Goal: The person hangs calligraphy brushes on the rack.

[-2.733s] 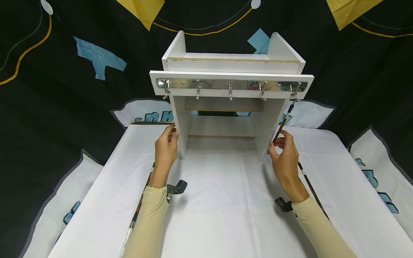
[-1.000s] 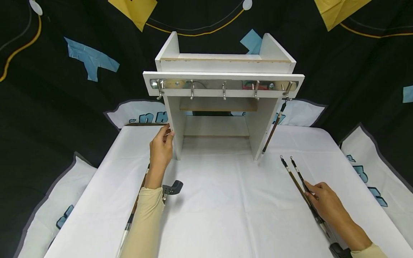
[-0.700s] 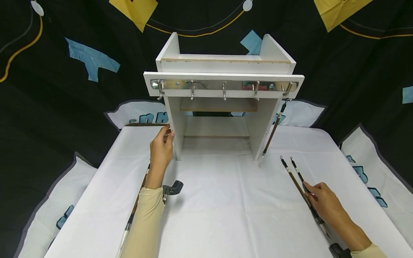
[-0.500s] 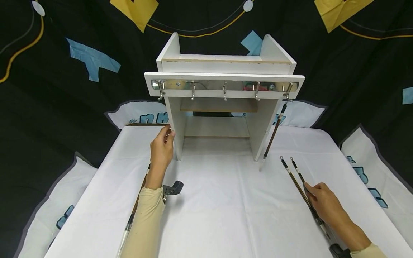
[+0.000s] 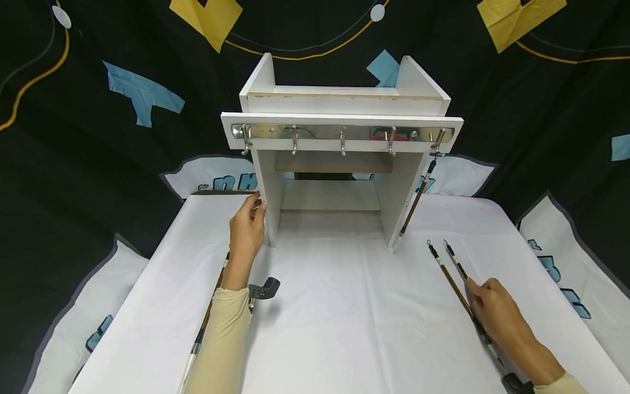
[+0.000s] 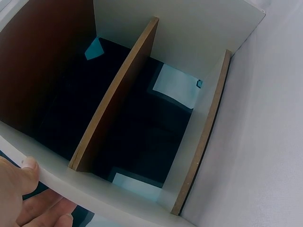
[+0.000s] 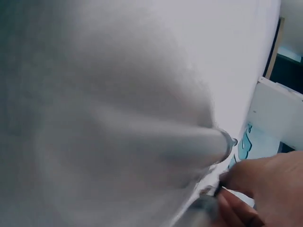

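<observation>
My left hand (image 5: 248, 224) rests against the left side panel of a white shelf unit (image 5: 344, 104). In the left wrist view its thumb (image 6: 29, 165) lies on the panel's front edge, with the other fingers outside. At the right, my right hand (image 5: 499, 312) pinches a dark-handled brush (image 5: 455, 260) with a loop at its end. A second looped brush (image 5: 450, 279) lies close beside it on the table; their lower ends are partly hidden. Another brush (image 5: 417, 202) hangs from the rightmost hook (image 5: 438, 141), tilted, beside the unit's right panel.
Several metal hooks line the rail (image 5: 320, 145) on the unit's front. A brush (image 5: 209, 314) lies on the white table (image 5: 334, 328), partly under the left forearm. Black cloth (image 5: 74, 180) with paper shapes hangs behind.
My right hand has let go of the hanging brush, moved right and toward me, and taken hold of a brush on the table. The hung brush sways slightly. My left hand keeps its place.
</observation>
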Motion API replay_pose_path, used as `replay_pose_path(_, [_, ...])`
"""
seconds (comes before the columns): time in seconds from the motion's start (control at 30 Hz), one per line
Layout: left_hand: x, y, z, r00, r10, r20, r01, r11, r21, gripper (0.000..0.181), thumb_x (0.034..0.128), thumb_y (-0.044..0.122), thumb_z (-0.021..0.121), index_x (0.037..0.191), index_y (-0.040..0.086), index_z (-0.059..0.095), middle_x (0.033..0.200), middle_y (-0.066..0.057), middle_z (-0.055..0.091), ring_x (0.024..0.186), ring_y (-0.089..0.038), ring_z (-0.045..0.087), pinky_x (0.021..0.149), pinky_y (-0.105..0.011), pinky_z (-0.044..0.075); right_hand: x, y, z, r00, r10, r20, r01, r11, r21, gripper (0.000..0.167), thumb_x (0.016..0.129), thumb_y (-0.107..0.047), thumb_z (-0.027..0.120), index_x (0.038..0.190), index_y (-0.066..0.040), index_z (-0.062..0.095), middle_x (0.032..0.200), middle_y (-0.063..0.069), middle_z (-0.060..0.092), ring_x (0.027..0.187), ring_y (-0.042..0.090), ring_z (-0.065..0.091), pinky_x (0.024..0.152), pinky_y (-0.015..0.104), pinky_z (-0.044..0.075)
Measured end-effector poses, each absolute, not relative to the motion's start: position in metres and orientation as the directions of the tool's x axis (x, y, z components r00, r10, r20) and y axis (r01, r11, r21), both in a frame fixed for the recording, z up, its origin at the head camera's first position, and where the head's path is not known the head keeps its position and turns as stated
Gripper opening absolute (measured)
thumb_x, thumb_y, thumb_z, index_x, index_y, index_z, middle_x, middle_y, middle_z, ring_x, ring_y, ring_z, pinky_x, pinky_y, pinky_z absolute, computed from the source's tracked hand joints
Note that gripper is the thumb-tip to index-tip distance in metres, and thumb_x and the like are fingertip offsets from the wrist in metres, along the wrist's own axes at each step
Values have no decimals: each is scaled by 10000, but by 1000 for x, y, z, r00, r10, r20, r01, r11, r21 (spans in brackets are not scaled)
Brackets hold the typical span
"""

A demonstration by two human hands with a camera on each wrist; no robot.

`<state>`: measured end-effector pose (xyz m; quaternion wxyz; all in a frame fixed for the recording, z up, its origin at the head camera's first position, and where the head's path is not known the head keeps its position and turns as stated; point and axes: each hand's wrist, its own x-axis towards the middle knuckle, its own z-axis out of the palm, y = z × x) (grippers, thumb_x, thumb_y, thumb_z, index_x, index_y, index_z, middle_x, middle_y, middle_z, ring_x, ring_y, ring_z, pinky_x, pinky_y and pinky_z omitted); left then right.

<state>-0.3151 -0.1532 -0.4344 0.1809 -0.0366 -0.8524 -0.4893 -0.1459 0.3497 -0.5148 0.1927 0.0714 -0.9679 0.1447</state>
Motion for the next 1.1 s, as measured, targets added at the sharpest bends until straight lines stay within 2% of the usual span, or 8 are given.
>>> replay_pose_path(0.1, [-315, -153, -436, -932, -114, 343, 238, 521, 820, 430, 1130, 242, 526, 1525, 74, 540, 1454, -203, 628, 1273, -394, 654, 1048, -559, 541, -146, 349, -511, -892, -67, 447, -201, 945, -259, 461, 764, 209, 766, 1217, 181, 684, 804, 115, 529, 641, 104, 453, 482, 283, 423])
replay_pose_path(0.27, [-316, -153, -437, -933, -119, 340, 233, 522, 820, 424, 1130, 242, 525, 1522, 83, 545, 1454, -192, 632, 1273, -388, 655, 1051, -555, 540, -145, 341, -491, -865, -22, 501, -194, 936, -293, 505, 815, 185, 773, 1304, 149, 652, 906, 151, 575, 719, 174, 530, 529, 273, 441])
replay_pose_path(0.4, [-316, -153, -437, -932, -125, 341, 231, 521, 822, 421, 1129, 242, 527, 1521, 93, 549, 1447, -190, 636, 1275, -385, 654, 1051, -554, 539, -145, 329, -468, -832, 40, 554, -179, 925, -336, 503, 867, 166, 742, 1356, 96, 648, 968, 173, 583, 779, 285, 602, 566, 172, 410])
replay_pose_path(0.5, [-316, -153, -437, -931, -125, 344, 234, 521, 821, 425, 1129, 241, 527, 1526, 91, 544, 1449, -196, 633, 1278, -389, 652, 1052, -559, 538, -145, 321, -452, -784, 62, 618, -195, 920, -340, 508, 858, 191, 730, 1348, 77, 665, 974, 181, 580, 801, 322, 622, 589, 96, 366])
replay_pose_path(0.6, [-316, -153, -436, -930, -128, 345, 231, 527, 818, 424, 1128, 245, 530, 1524, 94, 547, 1447, -195, 635, 1277, -388, 654, 1054, -560, 538, -144, 313, -439, -729, 58, 682, -214, 927, -308, 520, 838, 212, 731, 1333, 66, 680, 975, 194, 583, 805, 273, 604, 608, 53, 359])
replay_pose_path(0.8, [-317, -152, -437, -926, -131, 355, 237, 531, 814, 413, 1128, 240, 530, 1513, 92, 560, 1441, -196, 640, 1272, -385, 659, 1055, -560, 538, -138, 299, -416, -668, 85, 740, -239, 917, -320, 587, 825, 221, 741, 1362, -8, 685, 1005, 207, 602, 878, -4, 478, 692, -28, 332])
replay_pose_path(1.0, [-317, -152, -436, -930, -127, 346, 233, 525, 819, 414, 1128, 238, 532, 1515, 95, 555, 1440, -193, 639, 1270, -386, 657, 1055, -562, 534, -132, 284, -399, -593, 66, 802, -290, 912, -290, 581, 852, 205, 713, 1381, -33, 678, 1037, 262, 609, 891, 34, 473, 821, -58, 304])
replay_pose_path(1.1, [-317, -153, -436, -931, -127, 343, 231, 522, 821, 413, 1129, 239, 527, 1518, 101, 554, 1439, -187, 640, 1269, -384, 657, 1056, -562, 533, -131, 273, -393, -555, 58, 830, -325, 903, -281, 560, 878, 177, 688, 1390, -51, 677, 1048, 280, 615, 908, 11, 483, 856, -60, 317])
